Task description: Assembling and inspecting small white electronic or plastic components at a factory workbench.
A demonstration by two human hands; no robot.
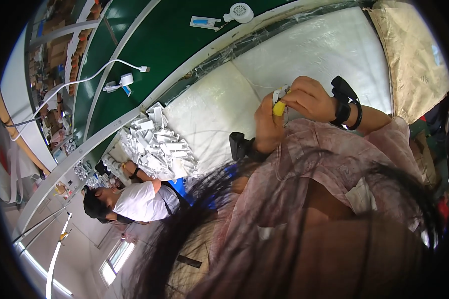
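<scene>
My two hands meet over a white padded surface point(219, 104). My right hand point(310, 98) pinches a small white part point(281, 91) at its fingertips. Just below it, my left hand point(267, 124) grips a small yellow piece point(279, 107) that touches the white part. Each wrist carries a black band. My pink patterned sleeves and loose dark hair cover the lower part of the view.
A heap of several white parts point(157, 144) lies at the pad's left end. Beyond it runs a green conveyor belt point(159, 45) with a white cable point(85, 79) and a round white device point(240, 12). A co-worker in a white shirt point(144, 199) sits at the left. Beige cloth point(414, 55) lies at the right.
</scene>
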